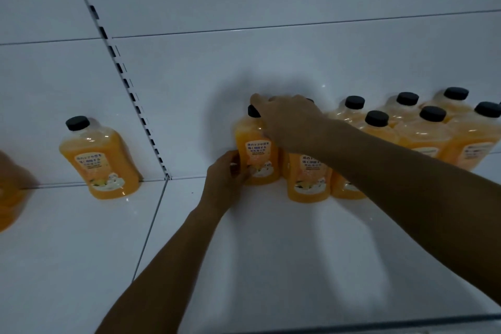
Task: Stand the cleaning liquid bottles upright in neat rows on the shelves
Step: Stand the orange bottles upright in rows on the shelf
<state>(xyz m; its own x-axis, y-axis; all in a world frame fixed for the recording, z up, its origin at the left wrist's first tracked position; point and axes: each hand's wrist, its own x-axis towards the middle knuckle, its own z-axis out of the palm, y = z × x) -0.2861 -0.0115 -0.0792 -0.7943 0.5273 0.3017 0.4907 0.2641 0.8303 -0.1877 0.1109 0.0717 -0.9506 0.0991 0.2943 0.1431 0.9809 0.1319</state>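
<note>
An orange cleaning liquid bottle (257, 154) with a black cap stands upright against the back panel of the white shelf (271, 252). My right hand (287, 119) grips its neck and cap from above. My left hand (226, 179) holds its lower left side. Just right of it another orange bottle (309, 179) stands in front, its top hidden by my right arm. Several more upright bottles (431, 127) stand in rows to the right.
On the neighbouring shelf section to the left, a single upright bottle (100, 160) stands at the back. Part of another orange bottle (8, 198) shows at the left edge. A slotted upright (122, 76) divides the back panels.
</note>
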